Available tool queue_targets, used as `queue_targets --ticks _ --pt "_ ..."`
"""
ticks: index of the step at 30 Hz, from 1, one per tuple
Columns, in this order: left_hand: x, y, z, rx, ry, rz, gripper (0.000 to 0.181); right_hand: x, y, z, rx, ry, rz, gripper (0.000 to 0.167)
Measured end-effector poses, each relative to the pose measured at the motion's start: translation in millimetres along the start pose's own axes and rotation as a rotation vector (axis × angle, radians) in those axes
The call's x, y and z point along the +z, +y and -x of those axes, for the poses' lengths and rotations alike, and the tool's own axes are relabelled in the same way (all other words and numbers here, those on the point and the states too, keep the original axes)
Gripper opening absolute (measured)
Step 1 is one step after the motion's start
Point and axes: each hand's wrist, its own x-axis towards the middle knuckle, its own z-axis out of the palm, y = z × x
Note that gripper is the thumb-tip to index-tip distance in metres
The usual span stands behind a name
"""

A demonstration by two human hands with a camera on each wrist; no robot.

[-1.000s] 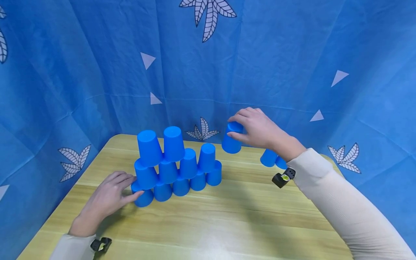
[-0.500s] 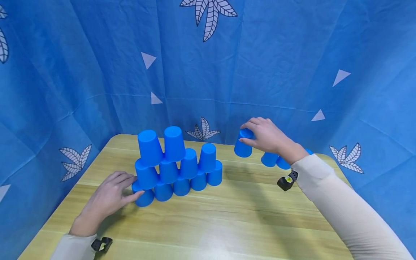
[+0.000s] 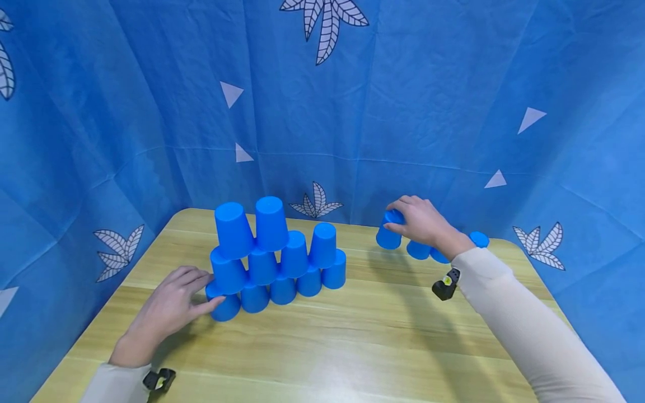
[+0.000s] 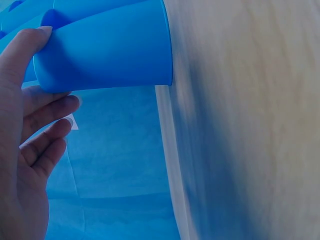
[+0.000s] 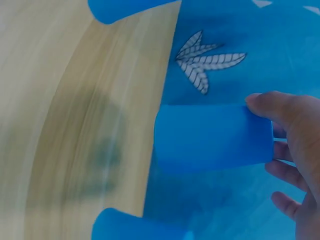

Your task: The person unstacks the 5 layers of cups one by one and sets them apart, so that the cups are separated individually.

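Observation:
Blue cups stand upside down in a stepped stack on the left of the table, with two cups (image 3: 271,224) in its top row. My left hand (image 3: 168,302) is at the stack's left end. Its thumb and fingers pinch the bottom-left cup (image 3: 225,309) near its base; in the left wrist view that cup (image 4: 110,55) rests rim-down on the table. Farther right, my right hand (image 3: 420,218) grips another upside-down blue cup (image 3: 388,238) by its base. In the right wrist view this cup (image 5: 212,137) appears raised off the tabletop, its shadow apart from it.
More upside-down blue cups stand at the back right: one cup (image 3: 418,251) beside the held one, others partly behind my right wrist, and a cup (image 3: 478,239) at the far end. The wooden table (image 3: 327,347) backs onto a blue patterned curtain (image 3: 428,84).
My right hand has moved right and down with its cup, away from the stack and towards the cups at the back right. My left hand and the stack have stayed in place.

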Motion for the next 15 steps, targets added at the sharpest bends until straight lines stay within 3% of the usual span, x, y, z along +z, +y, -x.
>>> queue_targets --ticks 15 --pt "1.0 -0.4 0.5 -0.01 -0.001 -0.004 0.057 25 25 -0.9 0.105 -0.05 -0.024 0.048"
